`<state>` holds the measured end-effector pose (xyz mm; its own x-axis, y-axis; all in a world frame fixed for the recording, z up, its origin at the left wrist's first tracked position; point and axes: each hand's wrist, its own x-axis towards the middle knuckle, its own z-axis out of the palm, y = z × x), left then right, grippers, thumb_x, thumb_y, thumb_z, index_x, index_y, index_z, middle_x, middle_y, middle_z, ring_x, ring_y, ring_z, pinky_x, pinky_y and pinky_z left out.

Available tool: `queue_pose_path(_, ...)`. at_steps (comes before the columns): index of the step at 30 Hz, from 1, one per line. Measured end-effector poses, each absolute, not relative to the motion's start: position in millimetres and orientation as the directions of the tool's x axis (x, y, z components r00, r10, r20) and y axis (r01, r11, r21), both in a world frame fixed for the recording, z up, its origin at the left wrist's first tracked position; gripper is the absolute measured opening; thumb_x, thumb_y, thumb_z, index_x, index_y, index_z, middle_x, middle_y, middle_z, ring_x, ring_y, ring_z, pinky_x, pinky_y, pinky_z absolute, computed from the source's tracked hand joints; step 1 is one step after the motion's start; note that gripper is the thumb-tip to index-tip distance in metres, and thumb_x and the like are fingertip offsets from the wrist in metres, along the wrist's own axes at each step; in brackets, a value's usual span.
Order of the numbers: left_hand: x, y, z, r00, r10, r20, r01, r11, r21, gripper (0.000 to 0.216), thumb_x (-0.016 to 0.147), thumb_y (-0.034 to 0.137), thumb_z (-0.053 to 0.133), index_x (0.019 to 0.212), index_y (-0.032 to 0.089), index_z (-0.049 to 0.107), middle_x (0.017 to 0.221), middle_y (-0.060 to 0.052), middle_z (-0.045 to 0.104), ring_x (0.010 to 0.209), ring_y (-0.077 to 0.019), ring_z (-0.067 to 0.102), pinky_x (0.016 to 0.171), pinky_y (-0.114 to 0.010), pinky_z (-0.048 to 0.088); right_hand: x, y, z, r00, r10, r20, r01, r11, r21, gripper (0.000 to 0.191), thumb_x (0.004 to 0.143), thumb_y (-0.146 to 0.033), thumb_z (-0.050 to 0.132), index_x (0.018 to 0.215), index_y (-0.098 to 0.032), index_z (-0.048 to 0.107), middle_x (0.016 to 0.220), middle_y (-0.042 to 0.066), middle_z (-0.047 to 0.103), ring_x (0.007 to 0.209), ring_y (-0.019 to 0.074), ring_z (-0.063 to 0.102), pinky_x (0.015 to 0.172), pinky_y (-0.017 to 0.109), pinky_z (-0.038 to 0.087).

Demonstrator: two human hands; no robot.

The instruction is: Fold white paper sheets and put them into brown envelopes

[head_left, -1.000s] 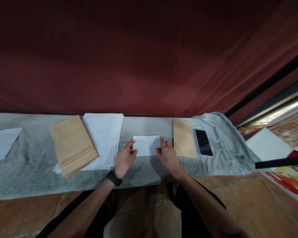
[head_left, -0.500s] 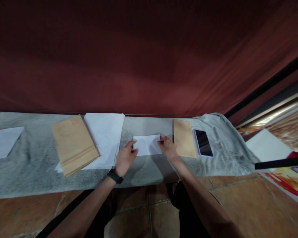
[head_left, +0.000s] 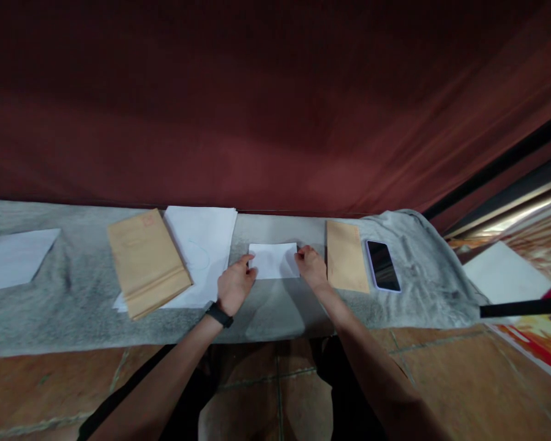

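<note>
A folded sheet of white paper [head_left: 274,261] is in front of me, low over the grey cloth. My left hand [head_left: 235,286] pinches its left edge between thumb and fingers; a dark band circles that wrist. At the opposite edge, my right hand [head_left: 311,266] has its fingers closed on the paper. Just right of that hand lies a single brown envelope [head_left: 348,256]. To the left of my left hand is a stack of white sheets [head_left: 206,239], partly covered by a pile of brown envelopes [head_left: 147,260].
A phone [head_left: 384,266] with a pale purple edge lies right of the single envelope. Another white paper [head_left: 16,258] rests at the far left on the grey cloth [head_left: 82,324]. A dark red curtain [head_left: 257,135] hangs behind. Black bars [head_left: 523,307] stand at the right.
The view has shifted slightly, so things on the cloth appear a little further right. Both hands keep their hold on the white paper, which has moved slightly away from me.
</note>
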<state>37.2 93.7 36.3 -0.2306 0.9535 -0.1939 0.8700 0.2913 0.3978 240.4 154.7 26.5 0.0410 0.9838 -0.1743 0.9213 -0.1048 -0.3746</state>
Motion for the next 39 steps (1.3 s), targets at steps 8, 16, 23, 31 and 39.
queue_pose_path(8, 47, 82, 20, 0.052, 0.982, 0.181, 0.947, -0.106, 0.303, 0.042, 0.094, 0.019, 0.048, 0.134, 0.016, 0.060, 0.143, -0.015, 0.057, 0.133, -0.0302, 0.053, 0.111, -0.046, 0.043, 231, 141, 25, -0.056, 0.998, -0.008, 0.909, 0.047, -0.415, 0.028, 0.100, -0.021, 0.046, 0.122, -0.014, 0.062, 0.119, 0.012, 0.069, 0.108, 0.0205, 0.068, 0.096, 0.031, 0.052)
queue_pose_path(16, 74, 62, -33, 0.345, 0.908, 0.237, 0.893, -0.396, 0.214, 0.059, 0.096, 0.018, 0.040, 0.152, 0.003, 0.037, 0.157, -0.021, 0.042, 0.152, -0.0281, 0.031, 0.126, -0.050, 0.024, 193, 92, 5, -0.436, 0.889, 0.138, 0.717, 0.436, -0.543, 0.053, 0.107, -0.033, 0.025, 0.149, -0.007, 0.045, 0.158, 0.015, 0.044, 0.150, 0.0195, 0.036, 0.124, 0.037, 0.031)
queue_pose_path(23, 71, 57, -30, 0.346, 0.910, 0.227, 0.898, -0.392, 0.200, 0.069, 0.097, 0.019, 0.034, 0.161, 0.007, 0.014, 0.165, -0.019, 0.028, 0.156, -0.0281, 0.017, 0.126, -0.051, 0.023, 206, 82, -5, -0.474, 0.874, 0.106, 0.785, 0.474, -0.398, 0.062, 0.108, -0.042, 0.023, 0.158, -0.006, 0.029, 0.165, 0.017, 0.028, 0.156, 0.0236, 0.021, 0.127, 0.048, 0.024)
queue_pose_path(31, 63, 53, -18, 0.264, 0.936, 0.231, 0.927, -0.313, 0.208, 0.060, 0.101, 0.027, 0.032, 0.156, 0.003, 0.031, 0.163, -0.021, 0.031, 0.155, -0.0277, 0.022, 0.126, -0.048, 0.025, 224, 77, -16, -0.465, 0.872, 0.153, 0.831, 0.490, -0.265, 0.065, 0.107, -0.044, 0.031, 0.158, -0.003, 0.029, 0.166, 0.019, 0.024, 0.156, 0.0260, 0.019, 0.127, 0.047, 0.023)
queue_pose_path(39, 54, 50, -13, 0.166, 0.959, 0.229, 0.942, -0.223, 0.251, 0.063, 0.100, 0.035, 0.036, 0.154, 0.001, 0.037, 0.162, -0.022, 0.032, 0.153, -0.0300, 0.027, 0.125, -0.050, 0.025, 240, 77, -15, -0.422, 0.893, 0.153, 0.871, 0.447, -0.205, 0.069, 0.106, -0.047, 0.037, 0.157, -0.001, 0.028, 0.165, 0.021, 0.027, 0.155, 0.0299, 0.022, 0.125, 0.050, 0.024)
